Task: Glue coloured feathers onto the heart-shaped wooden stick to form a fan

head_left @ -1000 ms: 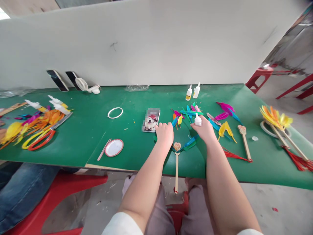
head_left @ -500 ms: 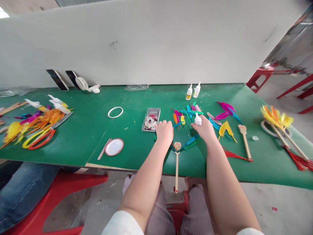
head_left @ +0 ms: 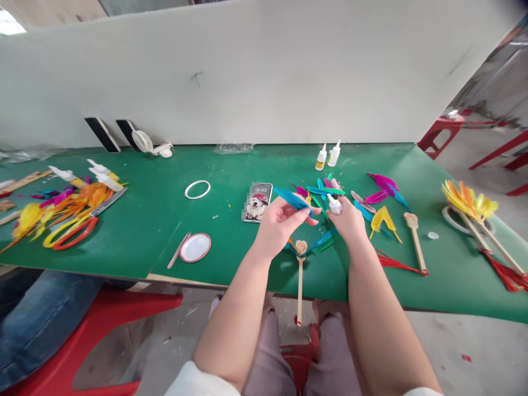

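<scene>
The desk (head_left: 231,170) is green. The held feather (head_left: 293,199) is blue, the glue bottle (head_left: 334,204) white. The loose feathers (head_left: 381,190) are magenta, yellow and teal.

A: L hand (head_left: 279,223)?
B: Raised off the surface, palm turned up, fingers (head_left: 307,215) pinched shut, forearm bare.
A: R hand (head_left: 347,219)?
B: Lower, knuckles up, grip curled closed; both arms reach fwd, near each other.

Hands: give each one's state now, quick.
Left hand: closed on a long blue feather.
Right hand: closed on a small white plastic glue bottle.
</scene>
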A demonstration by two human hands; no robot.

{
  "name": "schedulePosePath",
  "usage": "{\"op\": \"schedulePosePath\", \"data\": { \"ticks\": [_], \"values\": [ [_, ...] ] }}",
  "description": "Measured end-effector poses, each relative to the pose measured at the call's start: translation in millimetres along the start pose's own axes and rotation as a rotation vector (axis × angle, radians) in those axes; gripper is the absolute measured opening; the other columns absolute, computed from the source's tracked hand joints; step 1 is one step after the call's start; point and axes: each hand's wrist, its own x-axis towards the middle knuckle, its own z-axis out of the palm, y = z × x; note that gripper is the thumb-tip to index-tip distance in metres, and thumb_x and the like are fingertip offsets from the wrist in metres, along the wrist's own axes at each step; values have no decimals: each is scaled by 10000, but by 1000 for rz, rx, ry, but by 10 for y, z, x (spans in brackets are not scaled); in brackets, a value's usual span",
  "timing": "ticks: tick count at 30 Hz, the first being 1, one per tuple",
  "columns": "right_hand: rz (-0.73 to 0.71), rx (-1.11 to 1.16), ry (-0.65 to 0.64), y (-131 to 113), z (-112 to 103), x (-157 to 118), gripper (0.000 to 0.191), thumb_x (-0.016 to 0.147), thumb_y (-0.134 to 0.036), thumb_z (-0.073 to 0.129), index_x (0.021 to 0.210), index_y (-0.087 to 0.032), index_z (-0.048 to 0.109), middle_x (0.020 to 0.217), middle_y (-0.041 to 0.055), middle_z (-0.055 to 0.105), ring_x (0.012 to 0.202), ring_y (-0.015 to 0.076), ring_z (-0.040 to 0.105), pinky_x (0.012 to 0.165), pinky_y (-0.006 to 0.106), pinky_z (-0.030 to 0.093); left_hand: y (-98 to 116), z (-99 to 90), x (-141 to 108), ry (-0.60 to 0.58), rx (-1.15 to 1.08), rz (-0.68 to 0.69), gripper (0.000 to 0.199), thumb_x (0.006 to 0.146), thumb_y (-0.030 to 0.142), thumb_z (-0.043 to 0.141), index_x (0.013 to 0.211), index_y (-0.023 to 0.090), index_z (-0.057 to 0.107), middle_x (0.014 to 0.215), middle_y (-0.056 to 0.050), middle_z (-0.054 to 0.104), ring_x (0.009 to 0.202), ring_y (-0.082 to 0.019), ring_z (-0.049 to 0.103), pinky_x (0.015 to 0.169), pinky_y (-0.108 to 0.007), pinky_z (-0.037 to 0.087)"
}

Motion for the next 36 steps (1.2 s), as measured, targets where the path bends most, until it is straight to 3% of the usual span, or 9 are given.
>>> {"op": "schedulePosePath", "data": {
  "ticks": [2, 5, 8, 12, 18, 27, 33, 36],
  "values": [
    [0, 128, 59, -28, -41, -24, 266, 662, -384, 566, 862, -214, 522, 740, 42, 611, 682, 206, 562, 570, 287, 349, 96, 25, -61, -59, -106, 43, 63, 797, 195, 554, 851, 171, 531, 838, -41, 677, 713, -168, 655, 689, -322, 542],
    [-11, 549, 115, -136, -150, -115, 294, 645, -452, 600, 759, -200, 500, 646, 12, 587, 595, 167, 544, 552, 288, 373, 123, 36, -110, -52, -138, 144, 54, 792, 167, 561, 844, 172, 550, 887, -48, 678, 802, -196, 653, 749, -358, 540],
    [-50, 1037, 12, -285, -260, -241, 293, 649, -438, 621, 721, -189, 486, 599, -3, 587, 559, 137, 545, 569, 285, 407, 50, 30, -109, -29, -14, 232, 204, 775, 127, 574, 969, 188, 553, 990, -56, 660, 923, -202, 621, 846, -360, 503],
    [-55, 1291, -168, -409, -307, -356, 288, 605, -374, 681, 688, -190, 476, 556, -29, 566, 512, 109, 524, 539, 258, 398, -73, 28, -89, -105, 186, 251, 410, 795, 115, 519, 1187, 218, 461, 1058, -66, 638, 1001, -200, 586, 871, -342, 481],
    [20, 1399, -240, -420, -306, -373, 306, 550, -276, 725, 677, -195, 459, 531, -73, 482, 475, 73, 480, 475, 216, 346, -142, 23, -86, -144, 322, 210, 487, 787, 45, 444, 1233, 242, 443, 1050, -41, 645, 1072, -192, 541, 954, -352, 407],
    [-81, 1372, -251, -465, -354, -431, 304, 567, -262, 705, 683, -208, 429, 580, -64, 509, 572, 109, 551, 533, 245, 410, -240, 31, -75, -161, -33, 107, 397, 824, 140, 446, 1210, 228, 449, 1019, -60, 653, 1032, -222, 567, 899, -380, 442],
    [-177, 1321, -251, -435, -369, -447, 294, 592, -262, 697, 719, -214, 435, 584, -54, 556, 512, 115, 548, 515, 260, 404, -222, -4, -80, -146, -133, 85, 379, 829, 211, 462, 1208, 214, 467, 962, -64, 668, 943, -216, 607, 874, -393, 463],
    [-174, 1284, -159, -426, -385, -452, 298, 585, -269, 705, 708, -213, 439, 585, -51, 561, 518, 113, 534, 494, 249, 381, -203, 2, -65, -70, -80, 24, 354, 802, 269, 524, 1154, 239, 507, 1028, -57, 632, 862, -194, 628, 773, -344, 518]
  ]
}}
